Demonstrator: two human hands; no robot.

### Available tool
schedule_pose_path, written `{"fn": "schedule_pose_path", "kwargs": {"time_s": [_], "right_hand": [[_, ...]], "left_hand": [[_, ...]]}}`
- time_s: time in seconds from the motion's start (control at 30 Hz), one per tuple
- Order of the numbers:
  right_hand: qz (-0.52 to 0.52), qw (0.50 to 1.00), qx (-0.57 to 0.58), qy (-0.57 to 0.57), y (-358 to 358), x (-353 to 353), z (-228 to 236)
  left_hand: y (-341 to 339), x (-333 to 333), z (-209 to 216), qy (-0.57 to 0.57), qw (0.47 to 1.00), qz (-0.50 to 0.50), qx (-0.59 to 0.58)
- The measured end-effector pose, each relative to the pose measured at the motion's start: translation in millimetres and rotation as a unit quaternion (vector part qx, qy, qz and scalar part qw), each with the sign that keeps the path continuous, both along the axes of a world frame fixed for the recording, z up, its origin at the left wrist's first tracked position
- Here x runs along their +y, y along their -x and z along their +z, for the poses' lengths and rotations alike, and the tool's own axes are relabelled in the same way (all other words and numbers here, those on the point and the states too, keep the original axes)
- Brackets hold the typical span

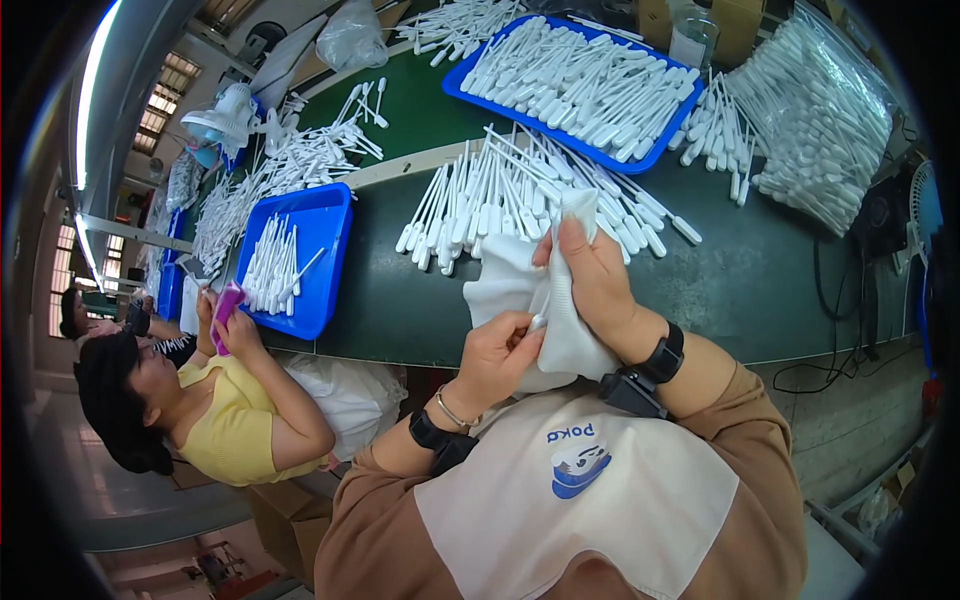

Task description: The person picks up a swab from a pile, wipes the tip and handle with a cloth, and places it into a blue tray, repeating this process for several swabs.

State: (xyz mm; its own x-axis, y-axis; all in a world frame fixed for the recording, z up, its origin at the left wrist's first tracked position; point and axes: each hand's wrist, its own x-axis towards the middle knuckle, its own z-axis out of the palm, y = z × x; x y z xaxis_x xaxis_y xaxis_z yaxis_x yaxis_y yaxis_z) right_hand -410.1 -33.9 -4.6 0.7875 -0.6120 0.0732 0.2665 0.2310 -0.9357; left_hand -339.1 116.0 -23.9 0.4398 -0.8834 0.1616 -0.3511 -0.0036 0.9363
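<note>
A white ribbed cloth (572, 338) is bunched in front of my chest, over the table's near edge. My right hand (598, 285) is closed round its upper part, thumb up. Just left of it, my left hand (497, 360) is closed in a pinch on the end of a white plastic stick (541, 318). The stick's other end is hidden in the cloth folds. Beyond my hands lies a loose pile of white plastic sticks (490, 205) with long thin stems and wider, rounded paddle ends.
A blue tray (610, 158) heaped with similar sticks stands at the back. At right is a clear bag (835, 120) full of them. A second blue tray (330, 262) sits left, beside a co-worker in yellow (235, 425) holding a pink cloth (226, 310). Cables (845, 335) hang at right.
</note>
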Motion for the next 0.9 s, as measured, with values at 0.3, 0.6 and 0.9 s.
{"fn": "schedule_pose_path", "kwargs": {"time_s": [0.3,0.6,0.9], "right_hand": [[0.28,0.95,0.018,-0.134,2,35,5],[0.143,0.982,-0.036,-0.115,5,9,7],[-0.024,0.999,-0.04,0.001,0,5,6]], "left_hand": [[-22,5,-6,0.025,0.784,-0.083,0.615],[-12,21,-22,-0.032,0.772,-0.132,0.621],[-25,5,0,-0.008,0.994,-0.014,-0.106]]}}
